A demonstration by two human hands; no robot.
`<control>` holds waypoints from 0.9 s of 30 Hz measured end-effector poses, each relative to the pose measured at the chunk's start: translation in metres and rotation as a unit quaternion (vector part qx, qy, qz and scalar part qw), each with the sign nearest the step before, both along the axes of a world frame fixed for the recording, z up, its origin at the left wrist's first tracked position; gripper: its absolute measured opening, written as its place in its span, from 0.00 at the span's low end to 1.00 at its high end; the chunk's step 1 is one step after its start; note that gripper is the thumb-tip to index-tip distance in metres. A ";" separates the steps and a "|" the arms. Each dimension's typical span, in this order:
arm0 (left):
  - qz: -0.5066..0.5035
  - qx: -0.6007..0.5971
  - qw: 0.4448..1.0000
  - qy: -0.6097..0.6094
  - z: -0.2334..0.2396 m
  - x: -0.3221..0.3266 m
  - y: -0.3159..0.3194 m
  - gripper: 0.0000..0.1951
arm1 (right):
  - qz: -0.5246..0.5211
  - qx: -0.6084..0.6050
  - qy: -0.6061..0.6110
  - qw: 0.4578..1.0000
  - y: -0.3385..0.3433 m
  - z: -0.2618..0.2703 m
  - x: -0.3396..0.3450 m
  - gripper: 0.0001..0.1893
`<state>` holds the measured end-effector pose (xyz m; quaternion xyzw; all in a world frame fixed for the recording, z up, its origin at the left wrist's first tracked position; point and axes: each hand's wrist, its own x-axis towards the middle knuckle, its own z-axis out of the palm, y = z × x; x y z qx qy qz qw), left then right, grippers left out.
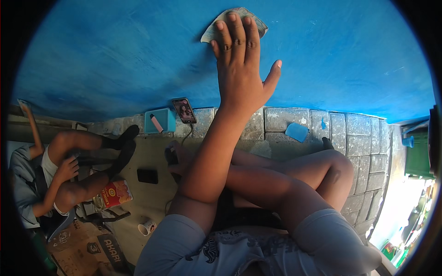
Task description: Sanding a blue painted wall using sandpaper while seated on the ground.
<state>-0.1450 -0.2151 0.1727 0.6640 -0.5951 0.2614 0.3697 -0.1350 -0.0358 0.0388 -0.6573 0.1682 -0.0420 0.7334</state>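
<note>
My left hand (241, 65) reaches up to a blue painted wall (331, 65). Its fingers are extended and press a bent sheet of what looks like sandpaper (259, 24), with pale printed backing, against the surface; the thumb stands out to the right. My right arm crosses beneath the left forearm. Part of my right hand (181, 158) shows left of that forearm, against a dark thing that may be a sock or shoe; its grip is unclear. A phone (184, 110) with a lit screen leans beside a light-blue plastic container (160, 120), on which a pink object (156, 123) lies.
Another person (26, 186) sits at left, one hand raised with a sheet by the wall. Nearby are a dark phone (147, 176), a red biscuit box (117, 194), a cup (147, 228) and cardboard (83, 252). A blue piece (297, 132) lies on the paving at right.
</note>
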 end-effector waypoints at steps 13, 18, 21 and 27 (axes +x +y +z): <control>-0.014 0.004 1.000 0.012 -0.002 0.003 0.000 0.47 | 0.000 -0.042 0.009 0.999 0.005 -0.023 0.015 0.34; -0.017 -0.005 1.000 0.009 -0.002 0.004 -0.001 0.47 | 0.021 -0.035 -0.010 0.999 0.003 -0.020 0.012 0.31; -0.017 -0.008 1.000 0.007 -0.001 0.005 0.002 0.47 | 0.029 -0.076 0.015 0.997 0.002 -0.010 0.006 0.31; -0.020 -0.016 1.000 0.012 -0.004 -0.002 -0.003 0.47 | -0.073 -0.101 0.062 0.990 -0.002 -0.014 -0.004 0.34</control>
